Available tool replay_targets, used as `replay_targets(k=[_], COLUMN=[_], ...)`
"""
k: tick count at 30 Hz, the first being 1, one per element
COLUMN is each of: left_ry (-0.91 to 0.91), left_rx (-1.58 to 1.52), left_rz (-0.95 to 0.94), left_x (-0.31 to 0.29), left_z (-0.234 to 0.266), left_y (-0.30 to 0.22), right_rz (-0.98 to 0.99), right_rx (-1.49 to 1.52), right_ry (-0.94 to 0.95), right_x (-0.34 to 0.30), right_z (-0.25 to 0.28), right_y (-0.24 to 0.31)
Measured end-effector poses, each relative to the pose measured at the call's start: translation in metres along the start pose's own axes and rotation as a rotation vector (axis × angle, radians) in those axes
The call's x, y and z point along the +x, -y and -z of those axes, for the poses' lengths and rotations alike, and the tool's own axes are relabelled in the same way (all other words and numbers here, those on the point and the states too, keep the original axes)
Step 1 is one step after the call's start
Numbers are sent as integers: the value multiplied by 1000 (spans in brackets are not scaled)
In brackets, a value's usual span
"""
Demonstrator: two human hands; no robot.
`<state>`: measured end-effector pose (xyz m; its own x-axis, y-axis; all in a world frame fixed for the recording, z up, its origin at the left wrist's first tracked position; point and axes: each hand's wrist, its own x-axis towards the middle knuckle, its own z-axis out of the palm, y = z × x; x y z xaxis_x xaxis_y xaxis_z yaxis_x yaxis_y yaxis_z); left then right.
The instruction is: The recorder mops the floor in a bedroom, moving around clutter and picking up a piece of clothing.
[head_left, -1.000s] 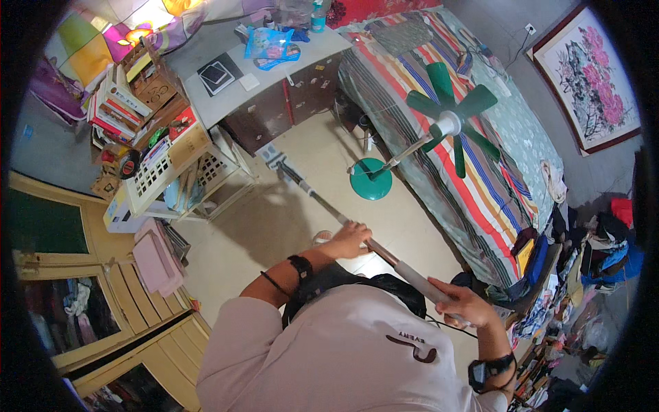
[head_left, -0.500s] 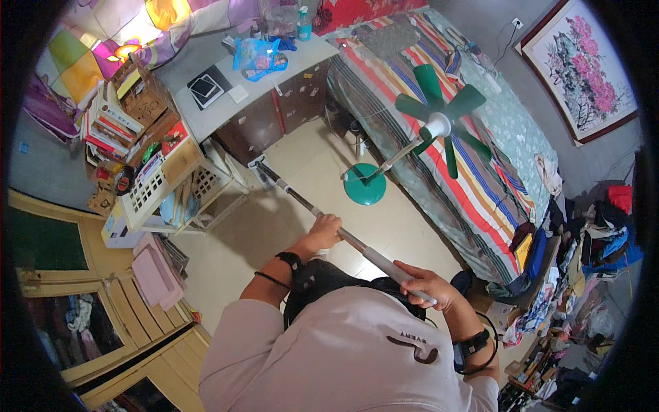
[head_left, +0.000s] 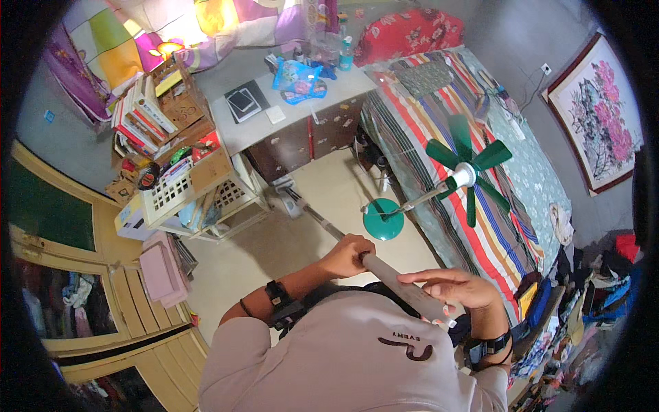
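A long-handled mop (head_left: 395, 272) slants from my waist down to the floor at the far left. Around its pole, right at the lower end of the pale grey grip, my left hand (head_left: 349, 256) is closed. My right hand (head_left: 461, 288) wraps the grip near its top end, index finger lying along it and fingertips showing underneath. The pale mop head (head_left: 287, 200) rests on the floor between the desk's corner and a white rack. Both wrists wear dark bands.
A green standing fan (head_left: 382, 218) stands on the floor ahead, beside the striped bed (head_left: 446, 172). The grey desk (head_left: 240, 134) holds a tablet and a blue packet. At left are the white rack (head_left: 233, 206), a pink bin (head_left: 163, 271) and yellow cupboards (head_left: 72, 226). Clothes pile up at right.
The view has shifted, so the room sits lower and further right. My left hand is now against the grip, where bare pole showed between them before. My right hand's fingers have shifted on the grip.
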<state>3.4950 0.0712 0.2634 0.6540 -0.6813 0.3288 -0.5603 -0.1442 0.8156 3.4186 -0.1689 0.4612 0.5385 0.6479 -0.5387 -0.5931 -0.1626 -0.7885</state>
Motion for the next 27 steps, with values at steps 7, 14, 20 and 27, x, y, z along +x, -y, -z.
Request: replay_targets(k=[7,14,20,27], left_ry=[-440,-742,-1044,-1367], left_rx=[-228,-139,-203,-141], left_rz=[33,223,189,197], left_x=[-17,-82,-84,-77], left_z=[105,187,186,194], left_y=[-17,-23,-34,-40], right_rz=[389,374,342,338], right_rx=[-131,-282,-321,-340], right_ry=[-149,-166,-197,-164], right_x=[68,149,239,371], right_z=[15,31,89,152], right_y=[69,107,105,111])
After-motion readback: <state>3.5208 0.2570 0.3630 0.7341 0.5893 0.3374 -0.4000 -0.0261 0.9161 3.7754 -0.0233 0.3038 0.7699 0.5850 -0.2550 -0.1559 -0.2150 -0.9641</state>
